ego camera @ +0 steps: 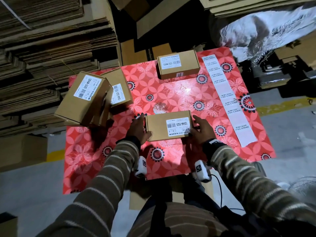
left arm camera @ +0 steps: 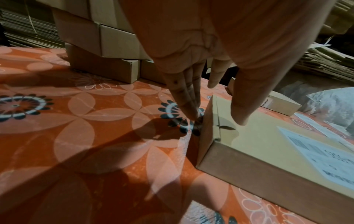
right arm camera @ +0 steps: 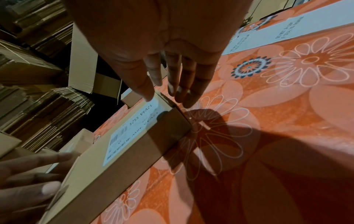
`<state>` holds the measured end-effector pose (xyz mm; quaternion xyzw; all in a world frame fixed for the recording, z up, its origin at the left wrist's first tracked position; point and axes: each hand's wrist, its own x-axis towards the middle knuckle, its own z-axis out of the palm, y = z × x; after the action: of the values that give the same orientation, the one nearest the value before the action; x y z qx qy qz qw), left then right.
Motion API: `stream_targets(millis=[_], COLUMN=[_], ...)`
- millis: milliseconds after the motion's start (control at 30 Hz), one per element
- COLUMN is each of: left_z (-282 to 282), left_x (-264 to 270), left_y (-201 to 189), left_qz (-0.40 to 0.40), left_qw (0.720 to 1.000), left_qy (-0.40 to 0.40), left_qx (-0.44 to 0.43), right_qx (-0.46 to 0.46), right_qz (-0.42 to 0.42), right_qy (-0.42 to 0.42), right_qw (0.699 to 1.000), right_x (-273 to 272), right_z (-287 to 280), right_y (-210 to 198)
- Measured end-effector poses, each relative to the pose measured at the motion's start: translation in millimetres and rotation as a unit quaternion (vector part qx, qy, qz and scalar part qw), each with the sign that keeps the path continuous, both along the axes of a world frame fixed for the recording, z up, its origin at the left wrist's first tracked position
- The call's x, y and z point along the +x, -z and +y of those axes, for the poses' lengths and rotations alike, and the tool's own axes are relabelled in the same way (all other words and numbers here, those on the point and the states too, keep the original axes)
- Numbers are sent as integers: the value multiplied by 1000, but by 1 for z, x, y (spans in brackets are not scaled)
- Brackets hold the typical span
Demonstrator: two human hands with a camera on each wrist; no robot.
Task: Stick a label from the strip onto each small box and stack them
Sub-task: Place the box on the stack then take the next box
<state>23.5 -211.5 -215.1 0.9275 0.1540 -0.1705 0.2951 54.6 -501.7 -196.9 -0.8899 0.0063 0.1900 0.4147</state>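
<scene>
Fingers of both hands, left hand (ego camera: 138,129) and right hand (ego camera: 200,130), extend straight against the two ends of the near box (ego camera: 168,125), gripping nothing. It lies flat on a red floral sheet (ego camera: 85,161), label strip (ego camera: 227,98) along the right edge, far box (ego camera: 177,65) behind, box pile (ego camera: 90,98) at left. Flattened cartons (ego camera: 42,48) surround the surface.

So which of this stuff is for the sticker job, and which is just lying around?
For the job:
- small brown cardboard box between left hand and right hand
- white label strip
- sealed brown box at the back
- pile of brown boxes

Lying about:
- stacked flat cardboard sheets
- crinkled silver plastic
</scene>
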Motion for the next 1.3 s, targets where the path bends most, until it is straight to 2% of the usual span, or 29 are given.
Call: stream_targets(millis=[367, 533, 600, 833, 967, 1100, 1167, 1300], left_z=[-4, -10, -12, -14, -20, -36, -41, -52], left_x=[1, -11, -20, -45, -35, -17, -12, -13], left_y=[0, -4, -6, -15, -14, -14, -11, -13], left_qz=[21, 28, 24, 53, -13, -8, -14, -11], left_qw=[999, 999, 999, 999, 999, 994, 991, 990], left_qy=[15, -12, -24, 11, 13, 45, 79, 93], left_qx=[-22, -28, -27, -2, -40, -104, -104, -101], right_qx=[-20, -50, -52, -26, 5, 28, 17, -12], right_qz=[-1, -13, -28, -37, -17, 40, 52, 23], right_qy=[-23, -43, -51, 21, 63, 36, 21, -19], right_qw=[1000, 998, 997, 999, 998, 998, 998, 999], right_x=[-14, 4, 13, 32, 10, -20, -27, -23], right_z=[1, 5, 8, 12, 13, 18, 20, 30], right_y=[-7, 1, -9, -13, 2, 17, 29, 18])
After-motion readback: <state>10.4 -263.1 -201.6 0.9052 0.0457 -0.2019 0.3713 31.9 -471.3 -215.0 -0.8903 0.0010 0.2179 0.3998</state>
